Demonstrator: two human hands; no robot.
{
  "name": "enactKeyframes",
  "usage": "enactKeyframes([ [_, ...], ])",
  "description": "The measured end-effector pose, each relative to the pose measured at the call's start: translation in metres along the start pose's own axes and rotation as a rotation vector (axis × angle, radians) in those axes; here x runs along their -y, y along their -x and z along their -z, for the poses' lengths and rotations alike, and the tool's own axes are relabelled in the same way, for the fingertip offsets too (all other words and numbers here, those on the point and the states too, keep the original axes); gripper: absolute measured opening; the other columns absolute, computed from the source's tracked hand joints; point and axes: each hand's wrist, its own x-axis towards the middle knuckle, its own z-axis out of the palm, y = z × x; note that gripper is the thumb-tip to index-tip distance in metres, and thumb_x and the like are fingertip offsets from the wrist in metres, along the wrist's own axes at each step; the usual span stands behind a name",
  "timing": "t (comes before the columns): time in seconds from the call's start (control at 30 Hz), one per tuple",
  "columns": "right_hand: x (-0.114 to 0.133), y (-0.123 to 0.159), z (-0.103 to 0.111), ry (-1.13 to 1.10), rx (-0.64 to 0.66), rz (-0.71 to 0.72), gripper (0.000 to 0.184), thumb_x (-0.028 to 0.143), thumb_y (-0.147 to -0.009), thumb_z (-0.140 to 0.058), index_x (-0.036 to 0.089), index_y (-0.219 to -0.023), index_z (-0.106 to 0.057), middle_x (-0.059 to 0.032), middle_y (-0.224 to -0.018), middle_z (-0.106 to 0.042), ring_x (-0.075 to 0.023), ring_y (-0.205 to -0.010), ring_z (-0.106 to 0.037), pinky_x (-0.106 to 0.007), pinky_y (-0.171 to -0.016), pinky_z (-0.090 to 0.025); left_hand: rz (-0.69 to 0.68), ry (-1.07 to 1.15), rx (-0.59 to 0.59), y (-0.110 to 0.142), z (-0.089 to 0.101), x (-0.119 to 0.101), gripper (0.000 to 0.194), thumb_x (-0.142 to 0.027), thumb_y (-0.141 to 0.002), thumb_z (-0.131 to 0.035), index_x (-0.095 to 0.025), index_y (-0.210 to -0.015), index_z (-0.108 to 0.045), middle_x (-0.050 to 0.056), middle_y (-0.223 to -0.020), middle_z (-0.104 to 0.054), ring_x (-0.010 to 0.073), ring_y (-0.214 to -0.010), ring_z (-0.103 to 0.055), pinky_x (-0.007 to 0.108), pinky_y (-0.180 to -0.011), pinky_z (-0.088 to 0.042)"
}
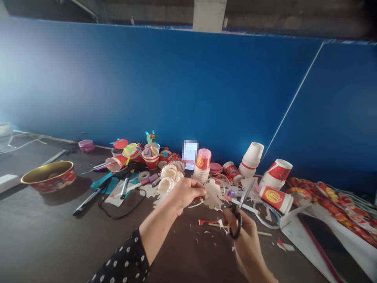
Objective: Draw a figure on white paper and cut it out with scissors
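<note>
My left hand (186,192) is closed in a pinch on a small piece of cut paper cup (198,201), held above the dark table (44,236). My right hand (246,236) grips black-handled scissors (240,208), fingers through the loops, blades pointing up and away to the right of the piece. A white cut-out paper shape (212,195) lies just beyond the two hands. Small paper scraps (206,224) are scattered on the table under them.
A gold and red tin bowl (49,177) sits at the left. Decorated red paper cups (150,155), stacked white cups (251,159), tape rolls, pens (88,200) and a black cord crowd the back by the blue wall (176,86). Red patterned paper (338,204) lies right.
</note>
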Motion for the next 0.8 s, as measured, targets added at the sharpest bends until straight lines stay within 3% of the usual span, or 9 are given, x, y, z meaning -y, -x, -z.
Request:
enactKeyframes([
  [0.13, 0.007, 0.007, 0.000, 0.117, 0.231, 0.036, 0.035, 0.042, -0.075, -0.055, 0.016, -0.053, -0.052, 0.0025, -0.050, -0.046, -0.0102, -0.049, -0.037, -0.022, -0.048, -0.029, -0.036, 0.018, -0.097, -0.004, 0.008, -0.002, 0.002, -0.015, -0.059, -0.061, -0.013, -0.058, -0.060, 0.001, -0.049, -0.057, 0.0077, -0.044, -0.045, 0.022, -0.047, -0.033],
  [0.27, 0.006, 0.012, -0.003, 0.152, 0.481, -0.102, 0.040, 0.050, -0.071, -0.055, 0.014, -0.054, -0.054, 0.0015, -0.046, -0.048, -0.0096, -0.044, -0.039, -0.022, -0.044, -0.027, -0.057, 0.039, -0.110, -0.005, 0.013, -0.004, 0.004, -0.016, -0.058, -0.062, -0.013, -0.058, -0.060, 0.001, -0.051, -0.058, 0.0081, -0.046, -0.047, 0.023, -0.048, -0.034],
  [0.33, 0.004, 0.012, -0.003, 0.141, 0.535, -0.170, 0.039, 0.051, -0.069, -0.058, 0.015, -0.054, -0.053, 0.0022, -0.045, -0.048, -0.0086, -0.041, -0.038, -0.021, -0.041, -0.026, -0.053, 0.043, -0.113, -0.005, 0.014, -0.005, 0.006, -0.017, -0.057, -0.064, -0.013, -0.058, -0.060, 0.001, -0.052, -0.059, 0.0082, -0.046, -0.047, 0.023, -0.048, -0.034],
  [0.47, 0.004, 0.011, -0.004, 0.151, 0.501, -0.244, 0.037, 0.048, -0.066, -0.063, 0.015, -0.054, -0.053, 0.0031, -0.043, -0.048, -0.0084, -0.040, -0.040, -0.020, -0.040, -0.026, -0.064, 0.038, -0.115, -0.003, 0.014, -0.009, 0.007, -0.019, -0.056, -0.064, -0.014, -0.057, -0.060, 0.001, -0.052, -0.059, 0.0085, -0.046, -0.046, 0.023, -0.047, -0.033],
  [0.8, 0.007, 0.011, -0.007, 0.143, 0.491, -0.233, 0.041, 0.051, -0.065, -0.061, 0.014, -0.052, -0.053, 0.0031, -0.043, -0.047, -0.0077, -0.038, -0.041, -0.019, -0.040, -0.025, -0.083, 0.043, -0.114, 0.000, 0.015, -0.011, 0.012, -0.025, -0.056, -0.065, -0.014, -0.056, -0.061, 0.002, -0.055, -0.060, 0.0087, -0.048, -0.046, 0.024, -0.048, -0.034],
])
